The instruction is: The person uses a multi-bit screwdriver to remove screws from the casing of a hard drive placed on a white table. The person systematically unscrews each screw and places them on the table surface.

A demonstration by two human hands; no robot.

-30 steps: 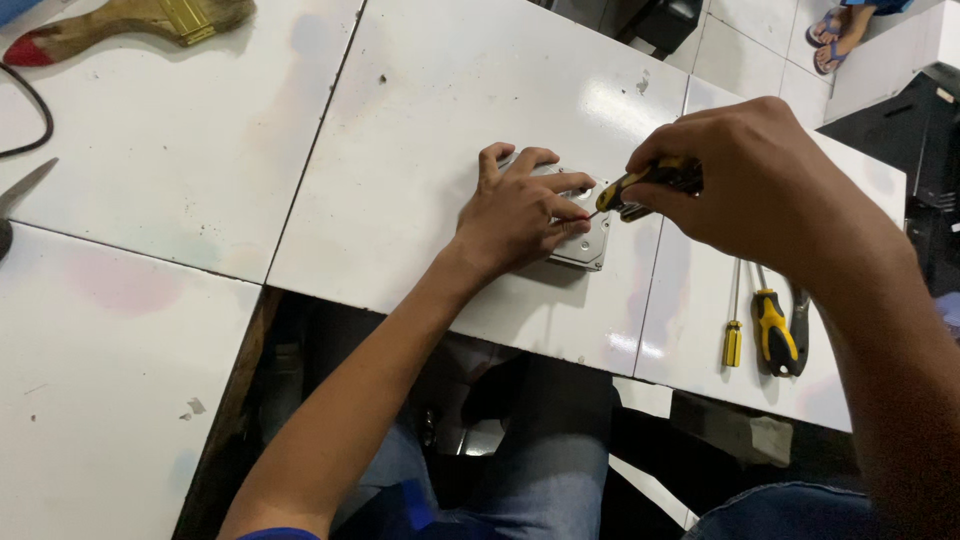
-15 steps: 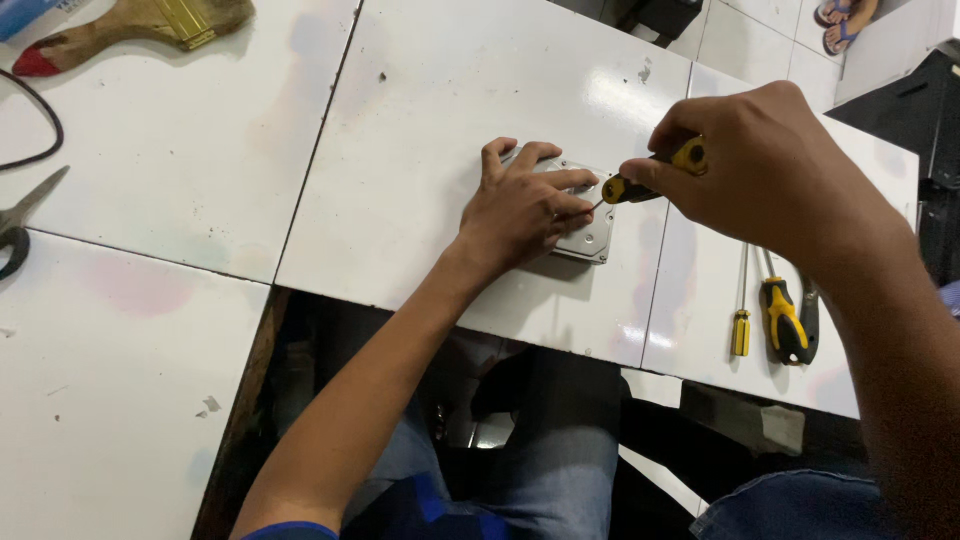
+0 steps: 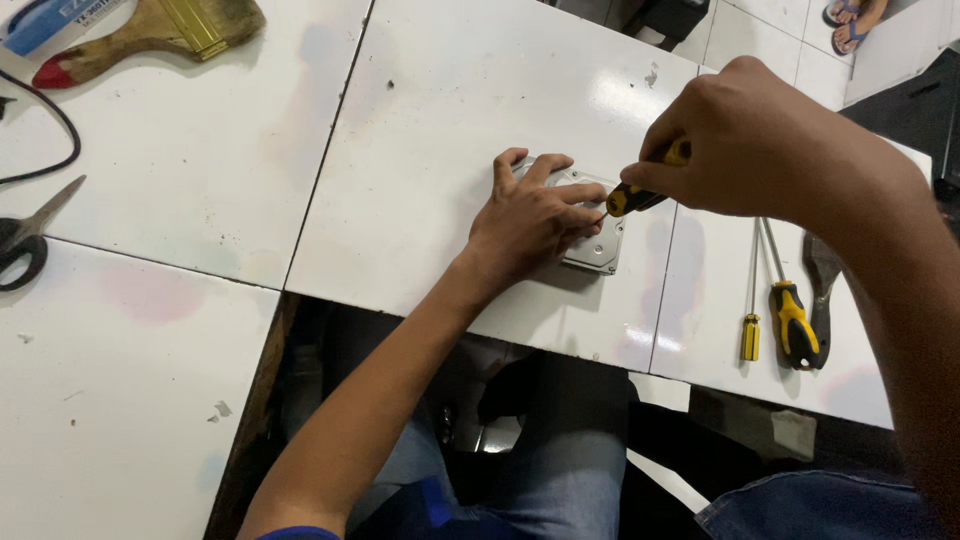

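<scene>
Head view: the left hand lies flat, fingers spread, pressing down on a silver metal box that sits on the white surface near its front edge. The hand covers most of the box; only its right side and lower corner show. The right hand is closed in a fist around a screwdriver with a yellow and black handle, held at a slant, its tip down at the box just beside the left fingertips. To the right of the box, on the next panel, lie two more screwdrivers: a thin one with a small yellow handle and a thicker one with a yellow and black handle, side by side, with a dark flat tool just beyond them. Far left, well apart from the hands, black scissors rest on the surface, a black cable curves above them, and a wooden brush lies at the top edge. Below the surface the person's jeans show
</scene>
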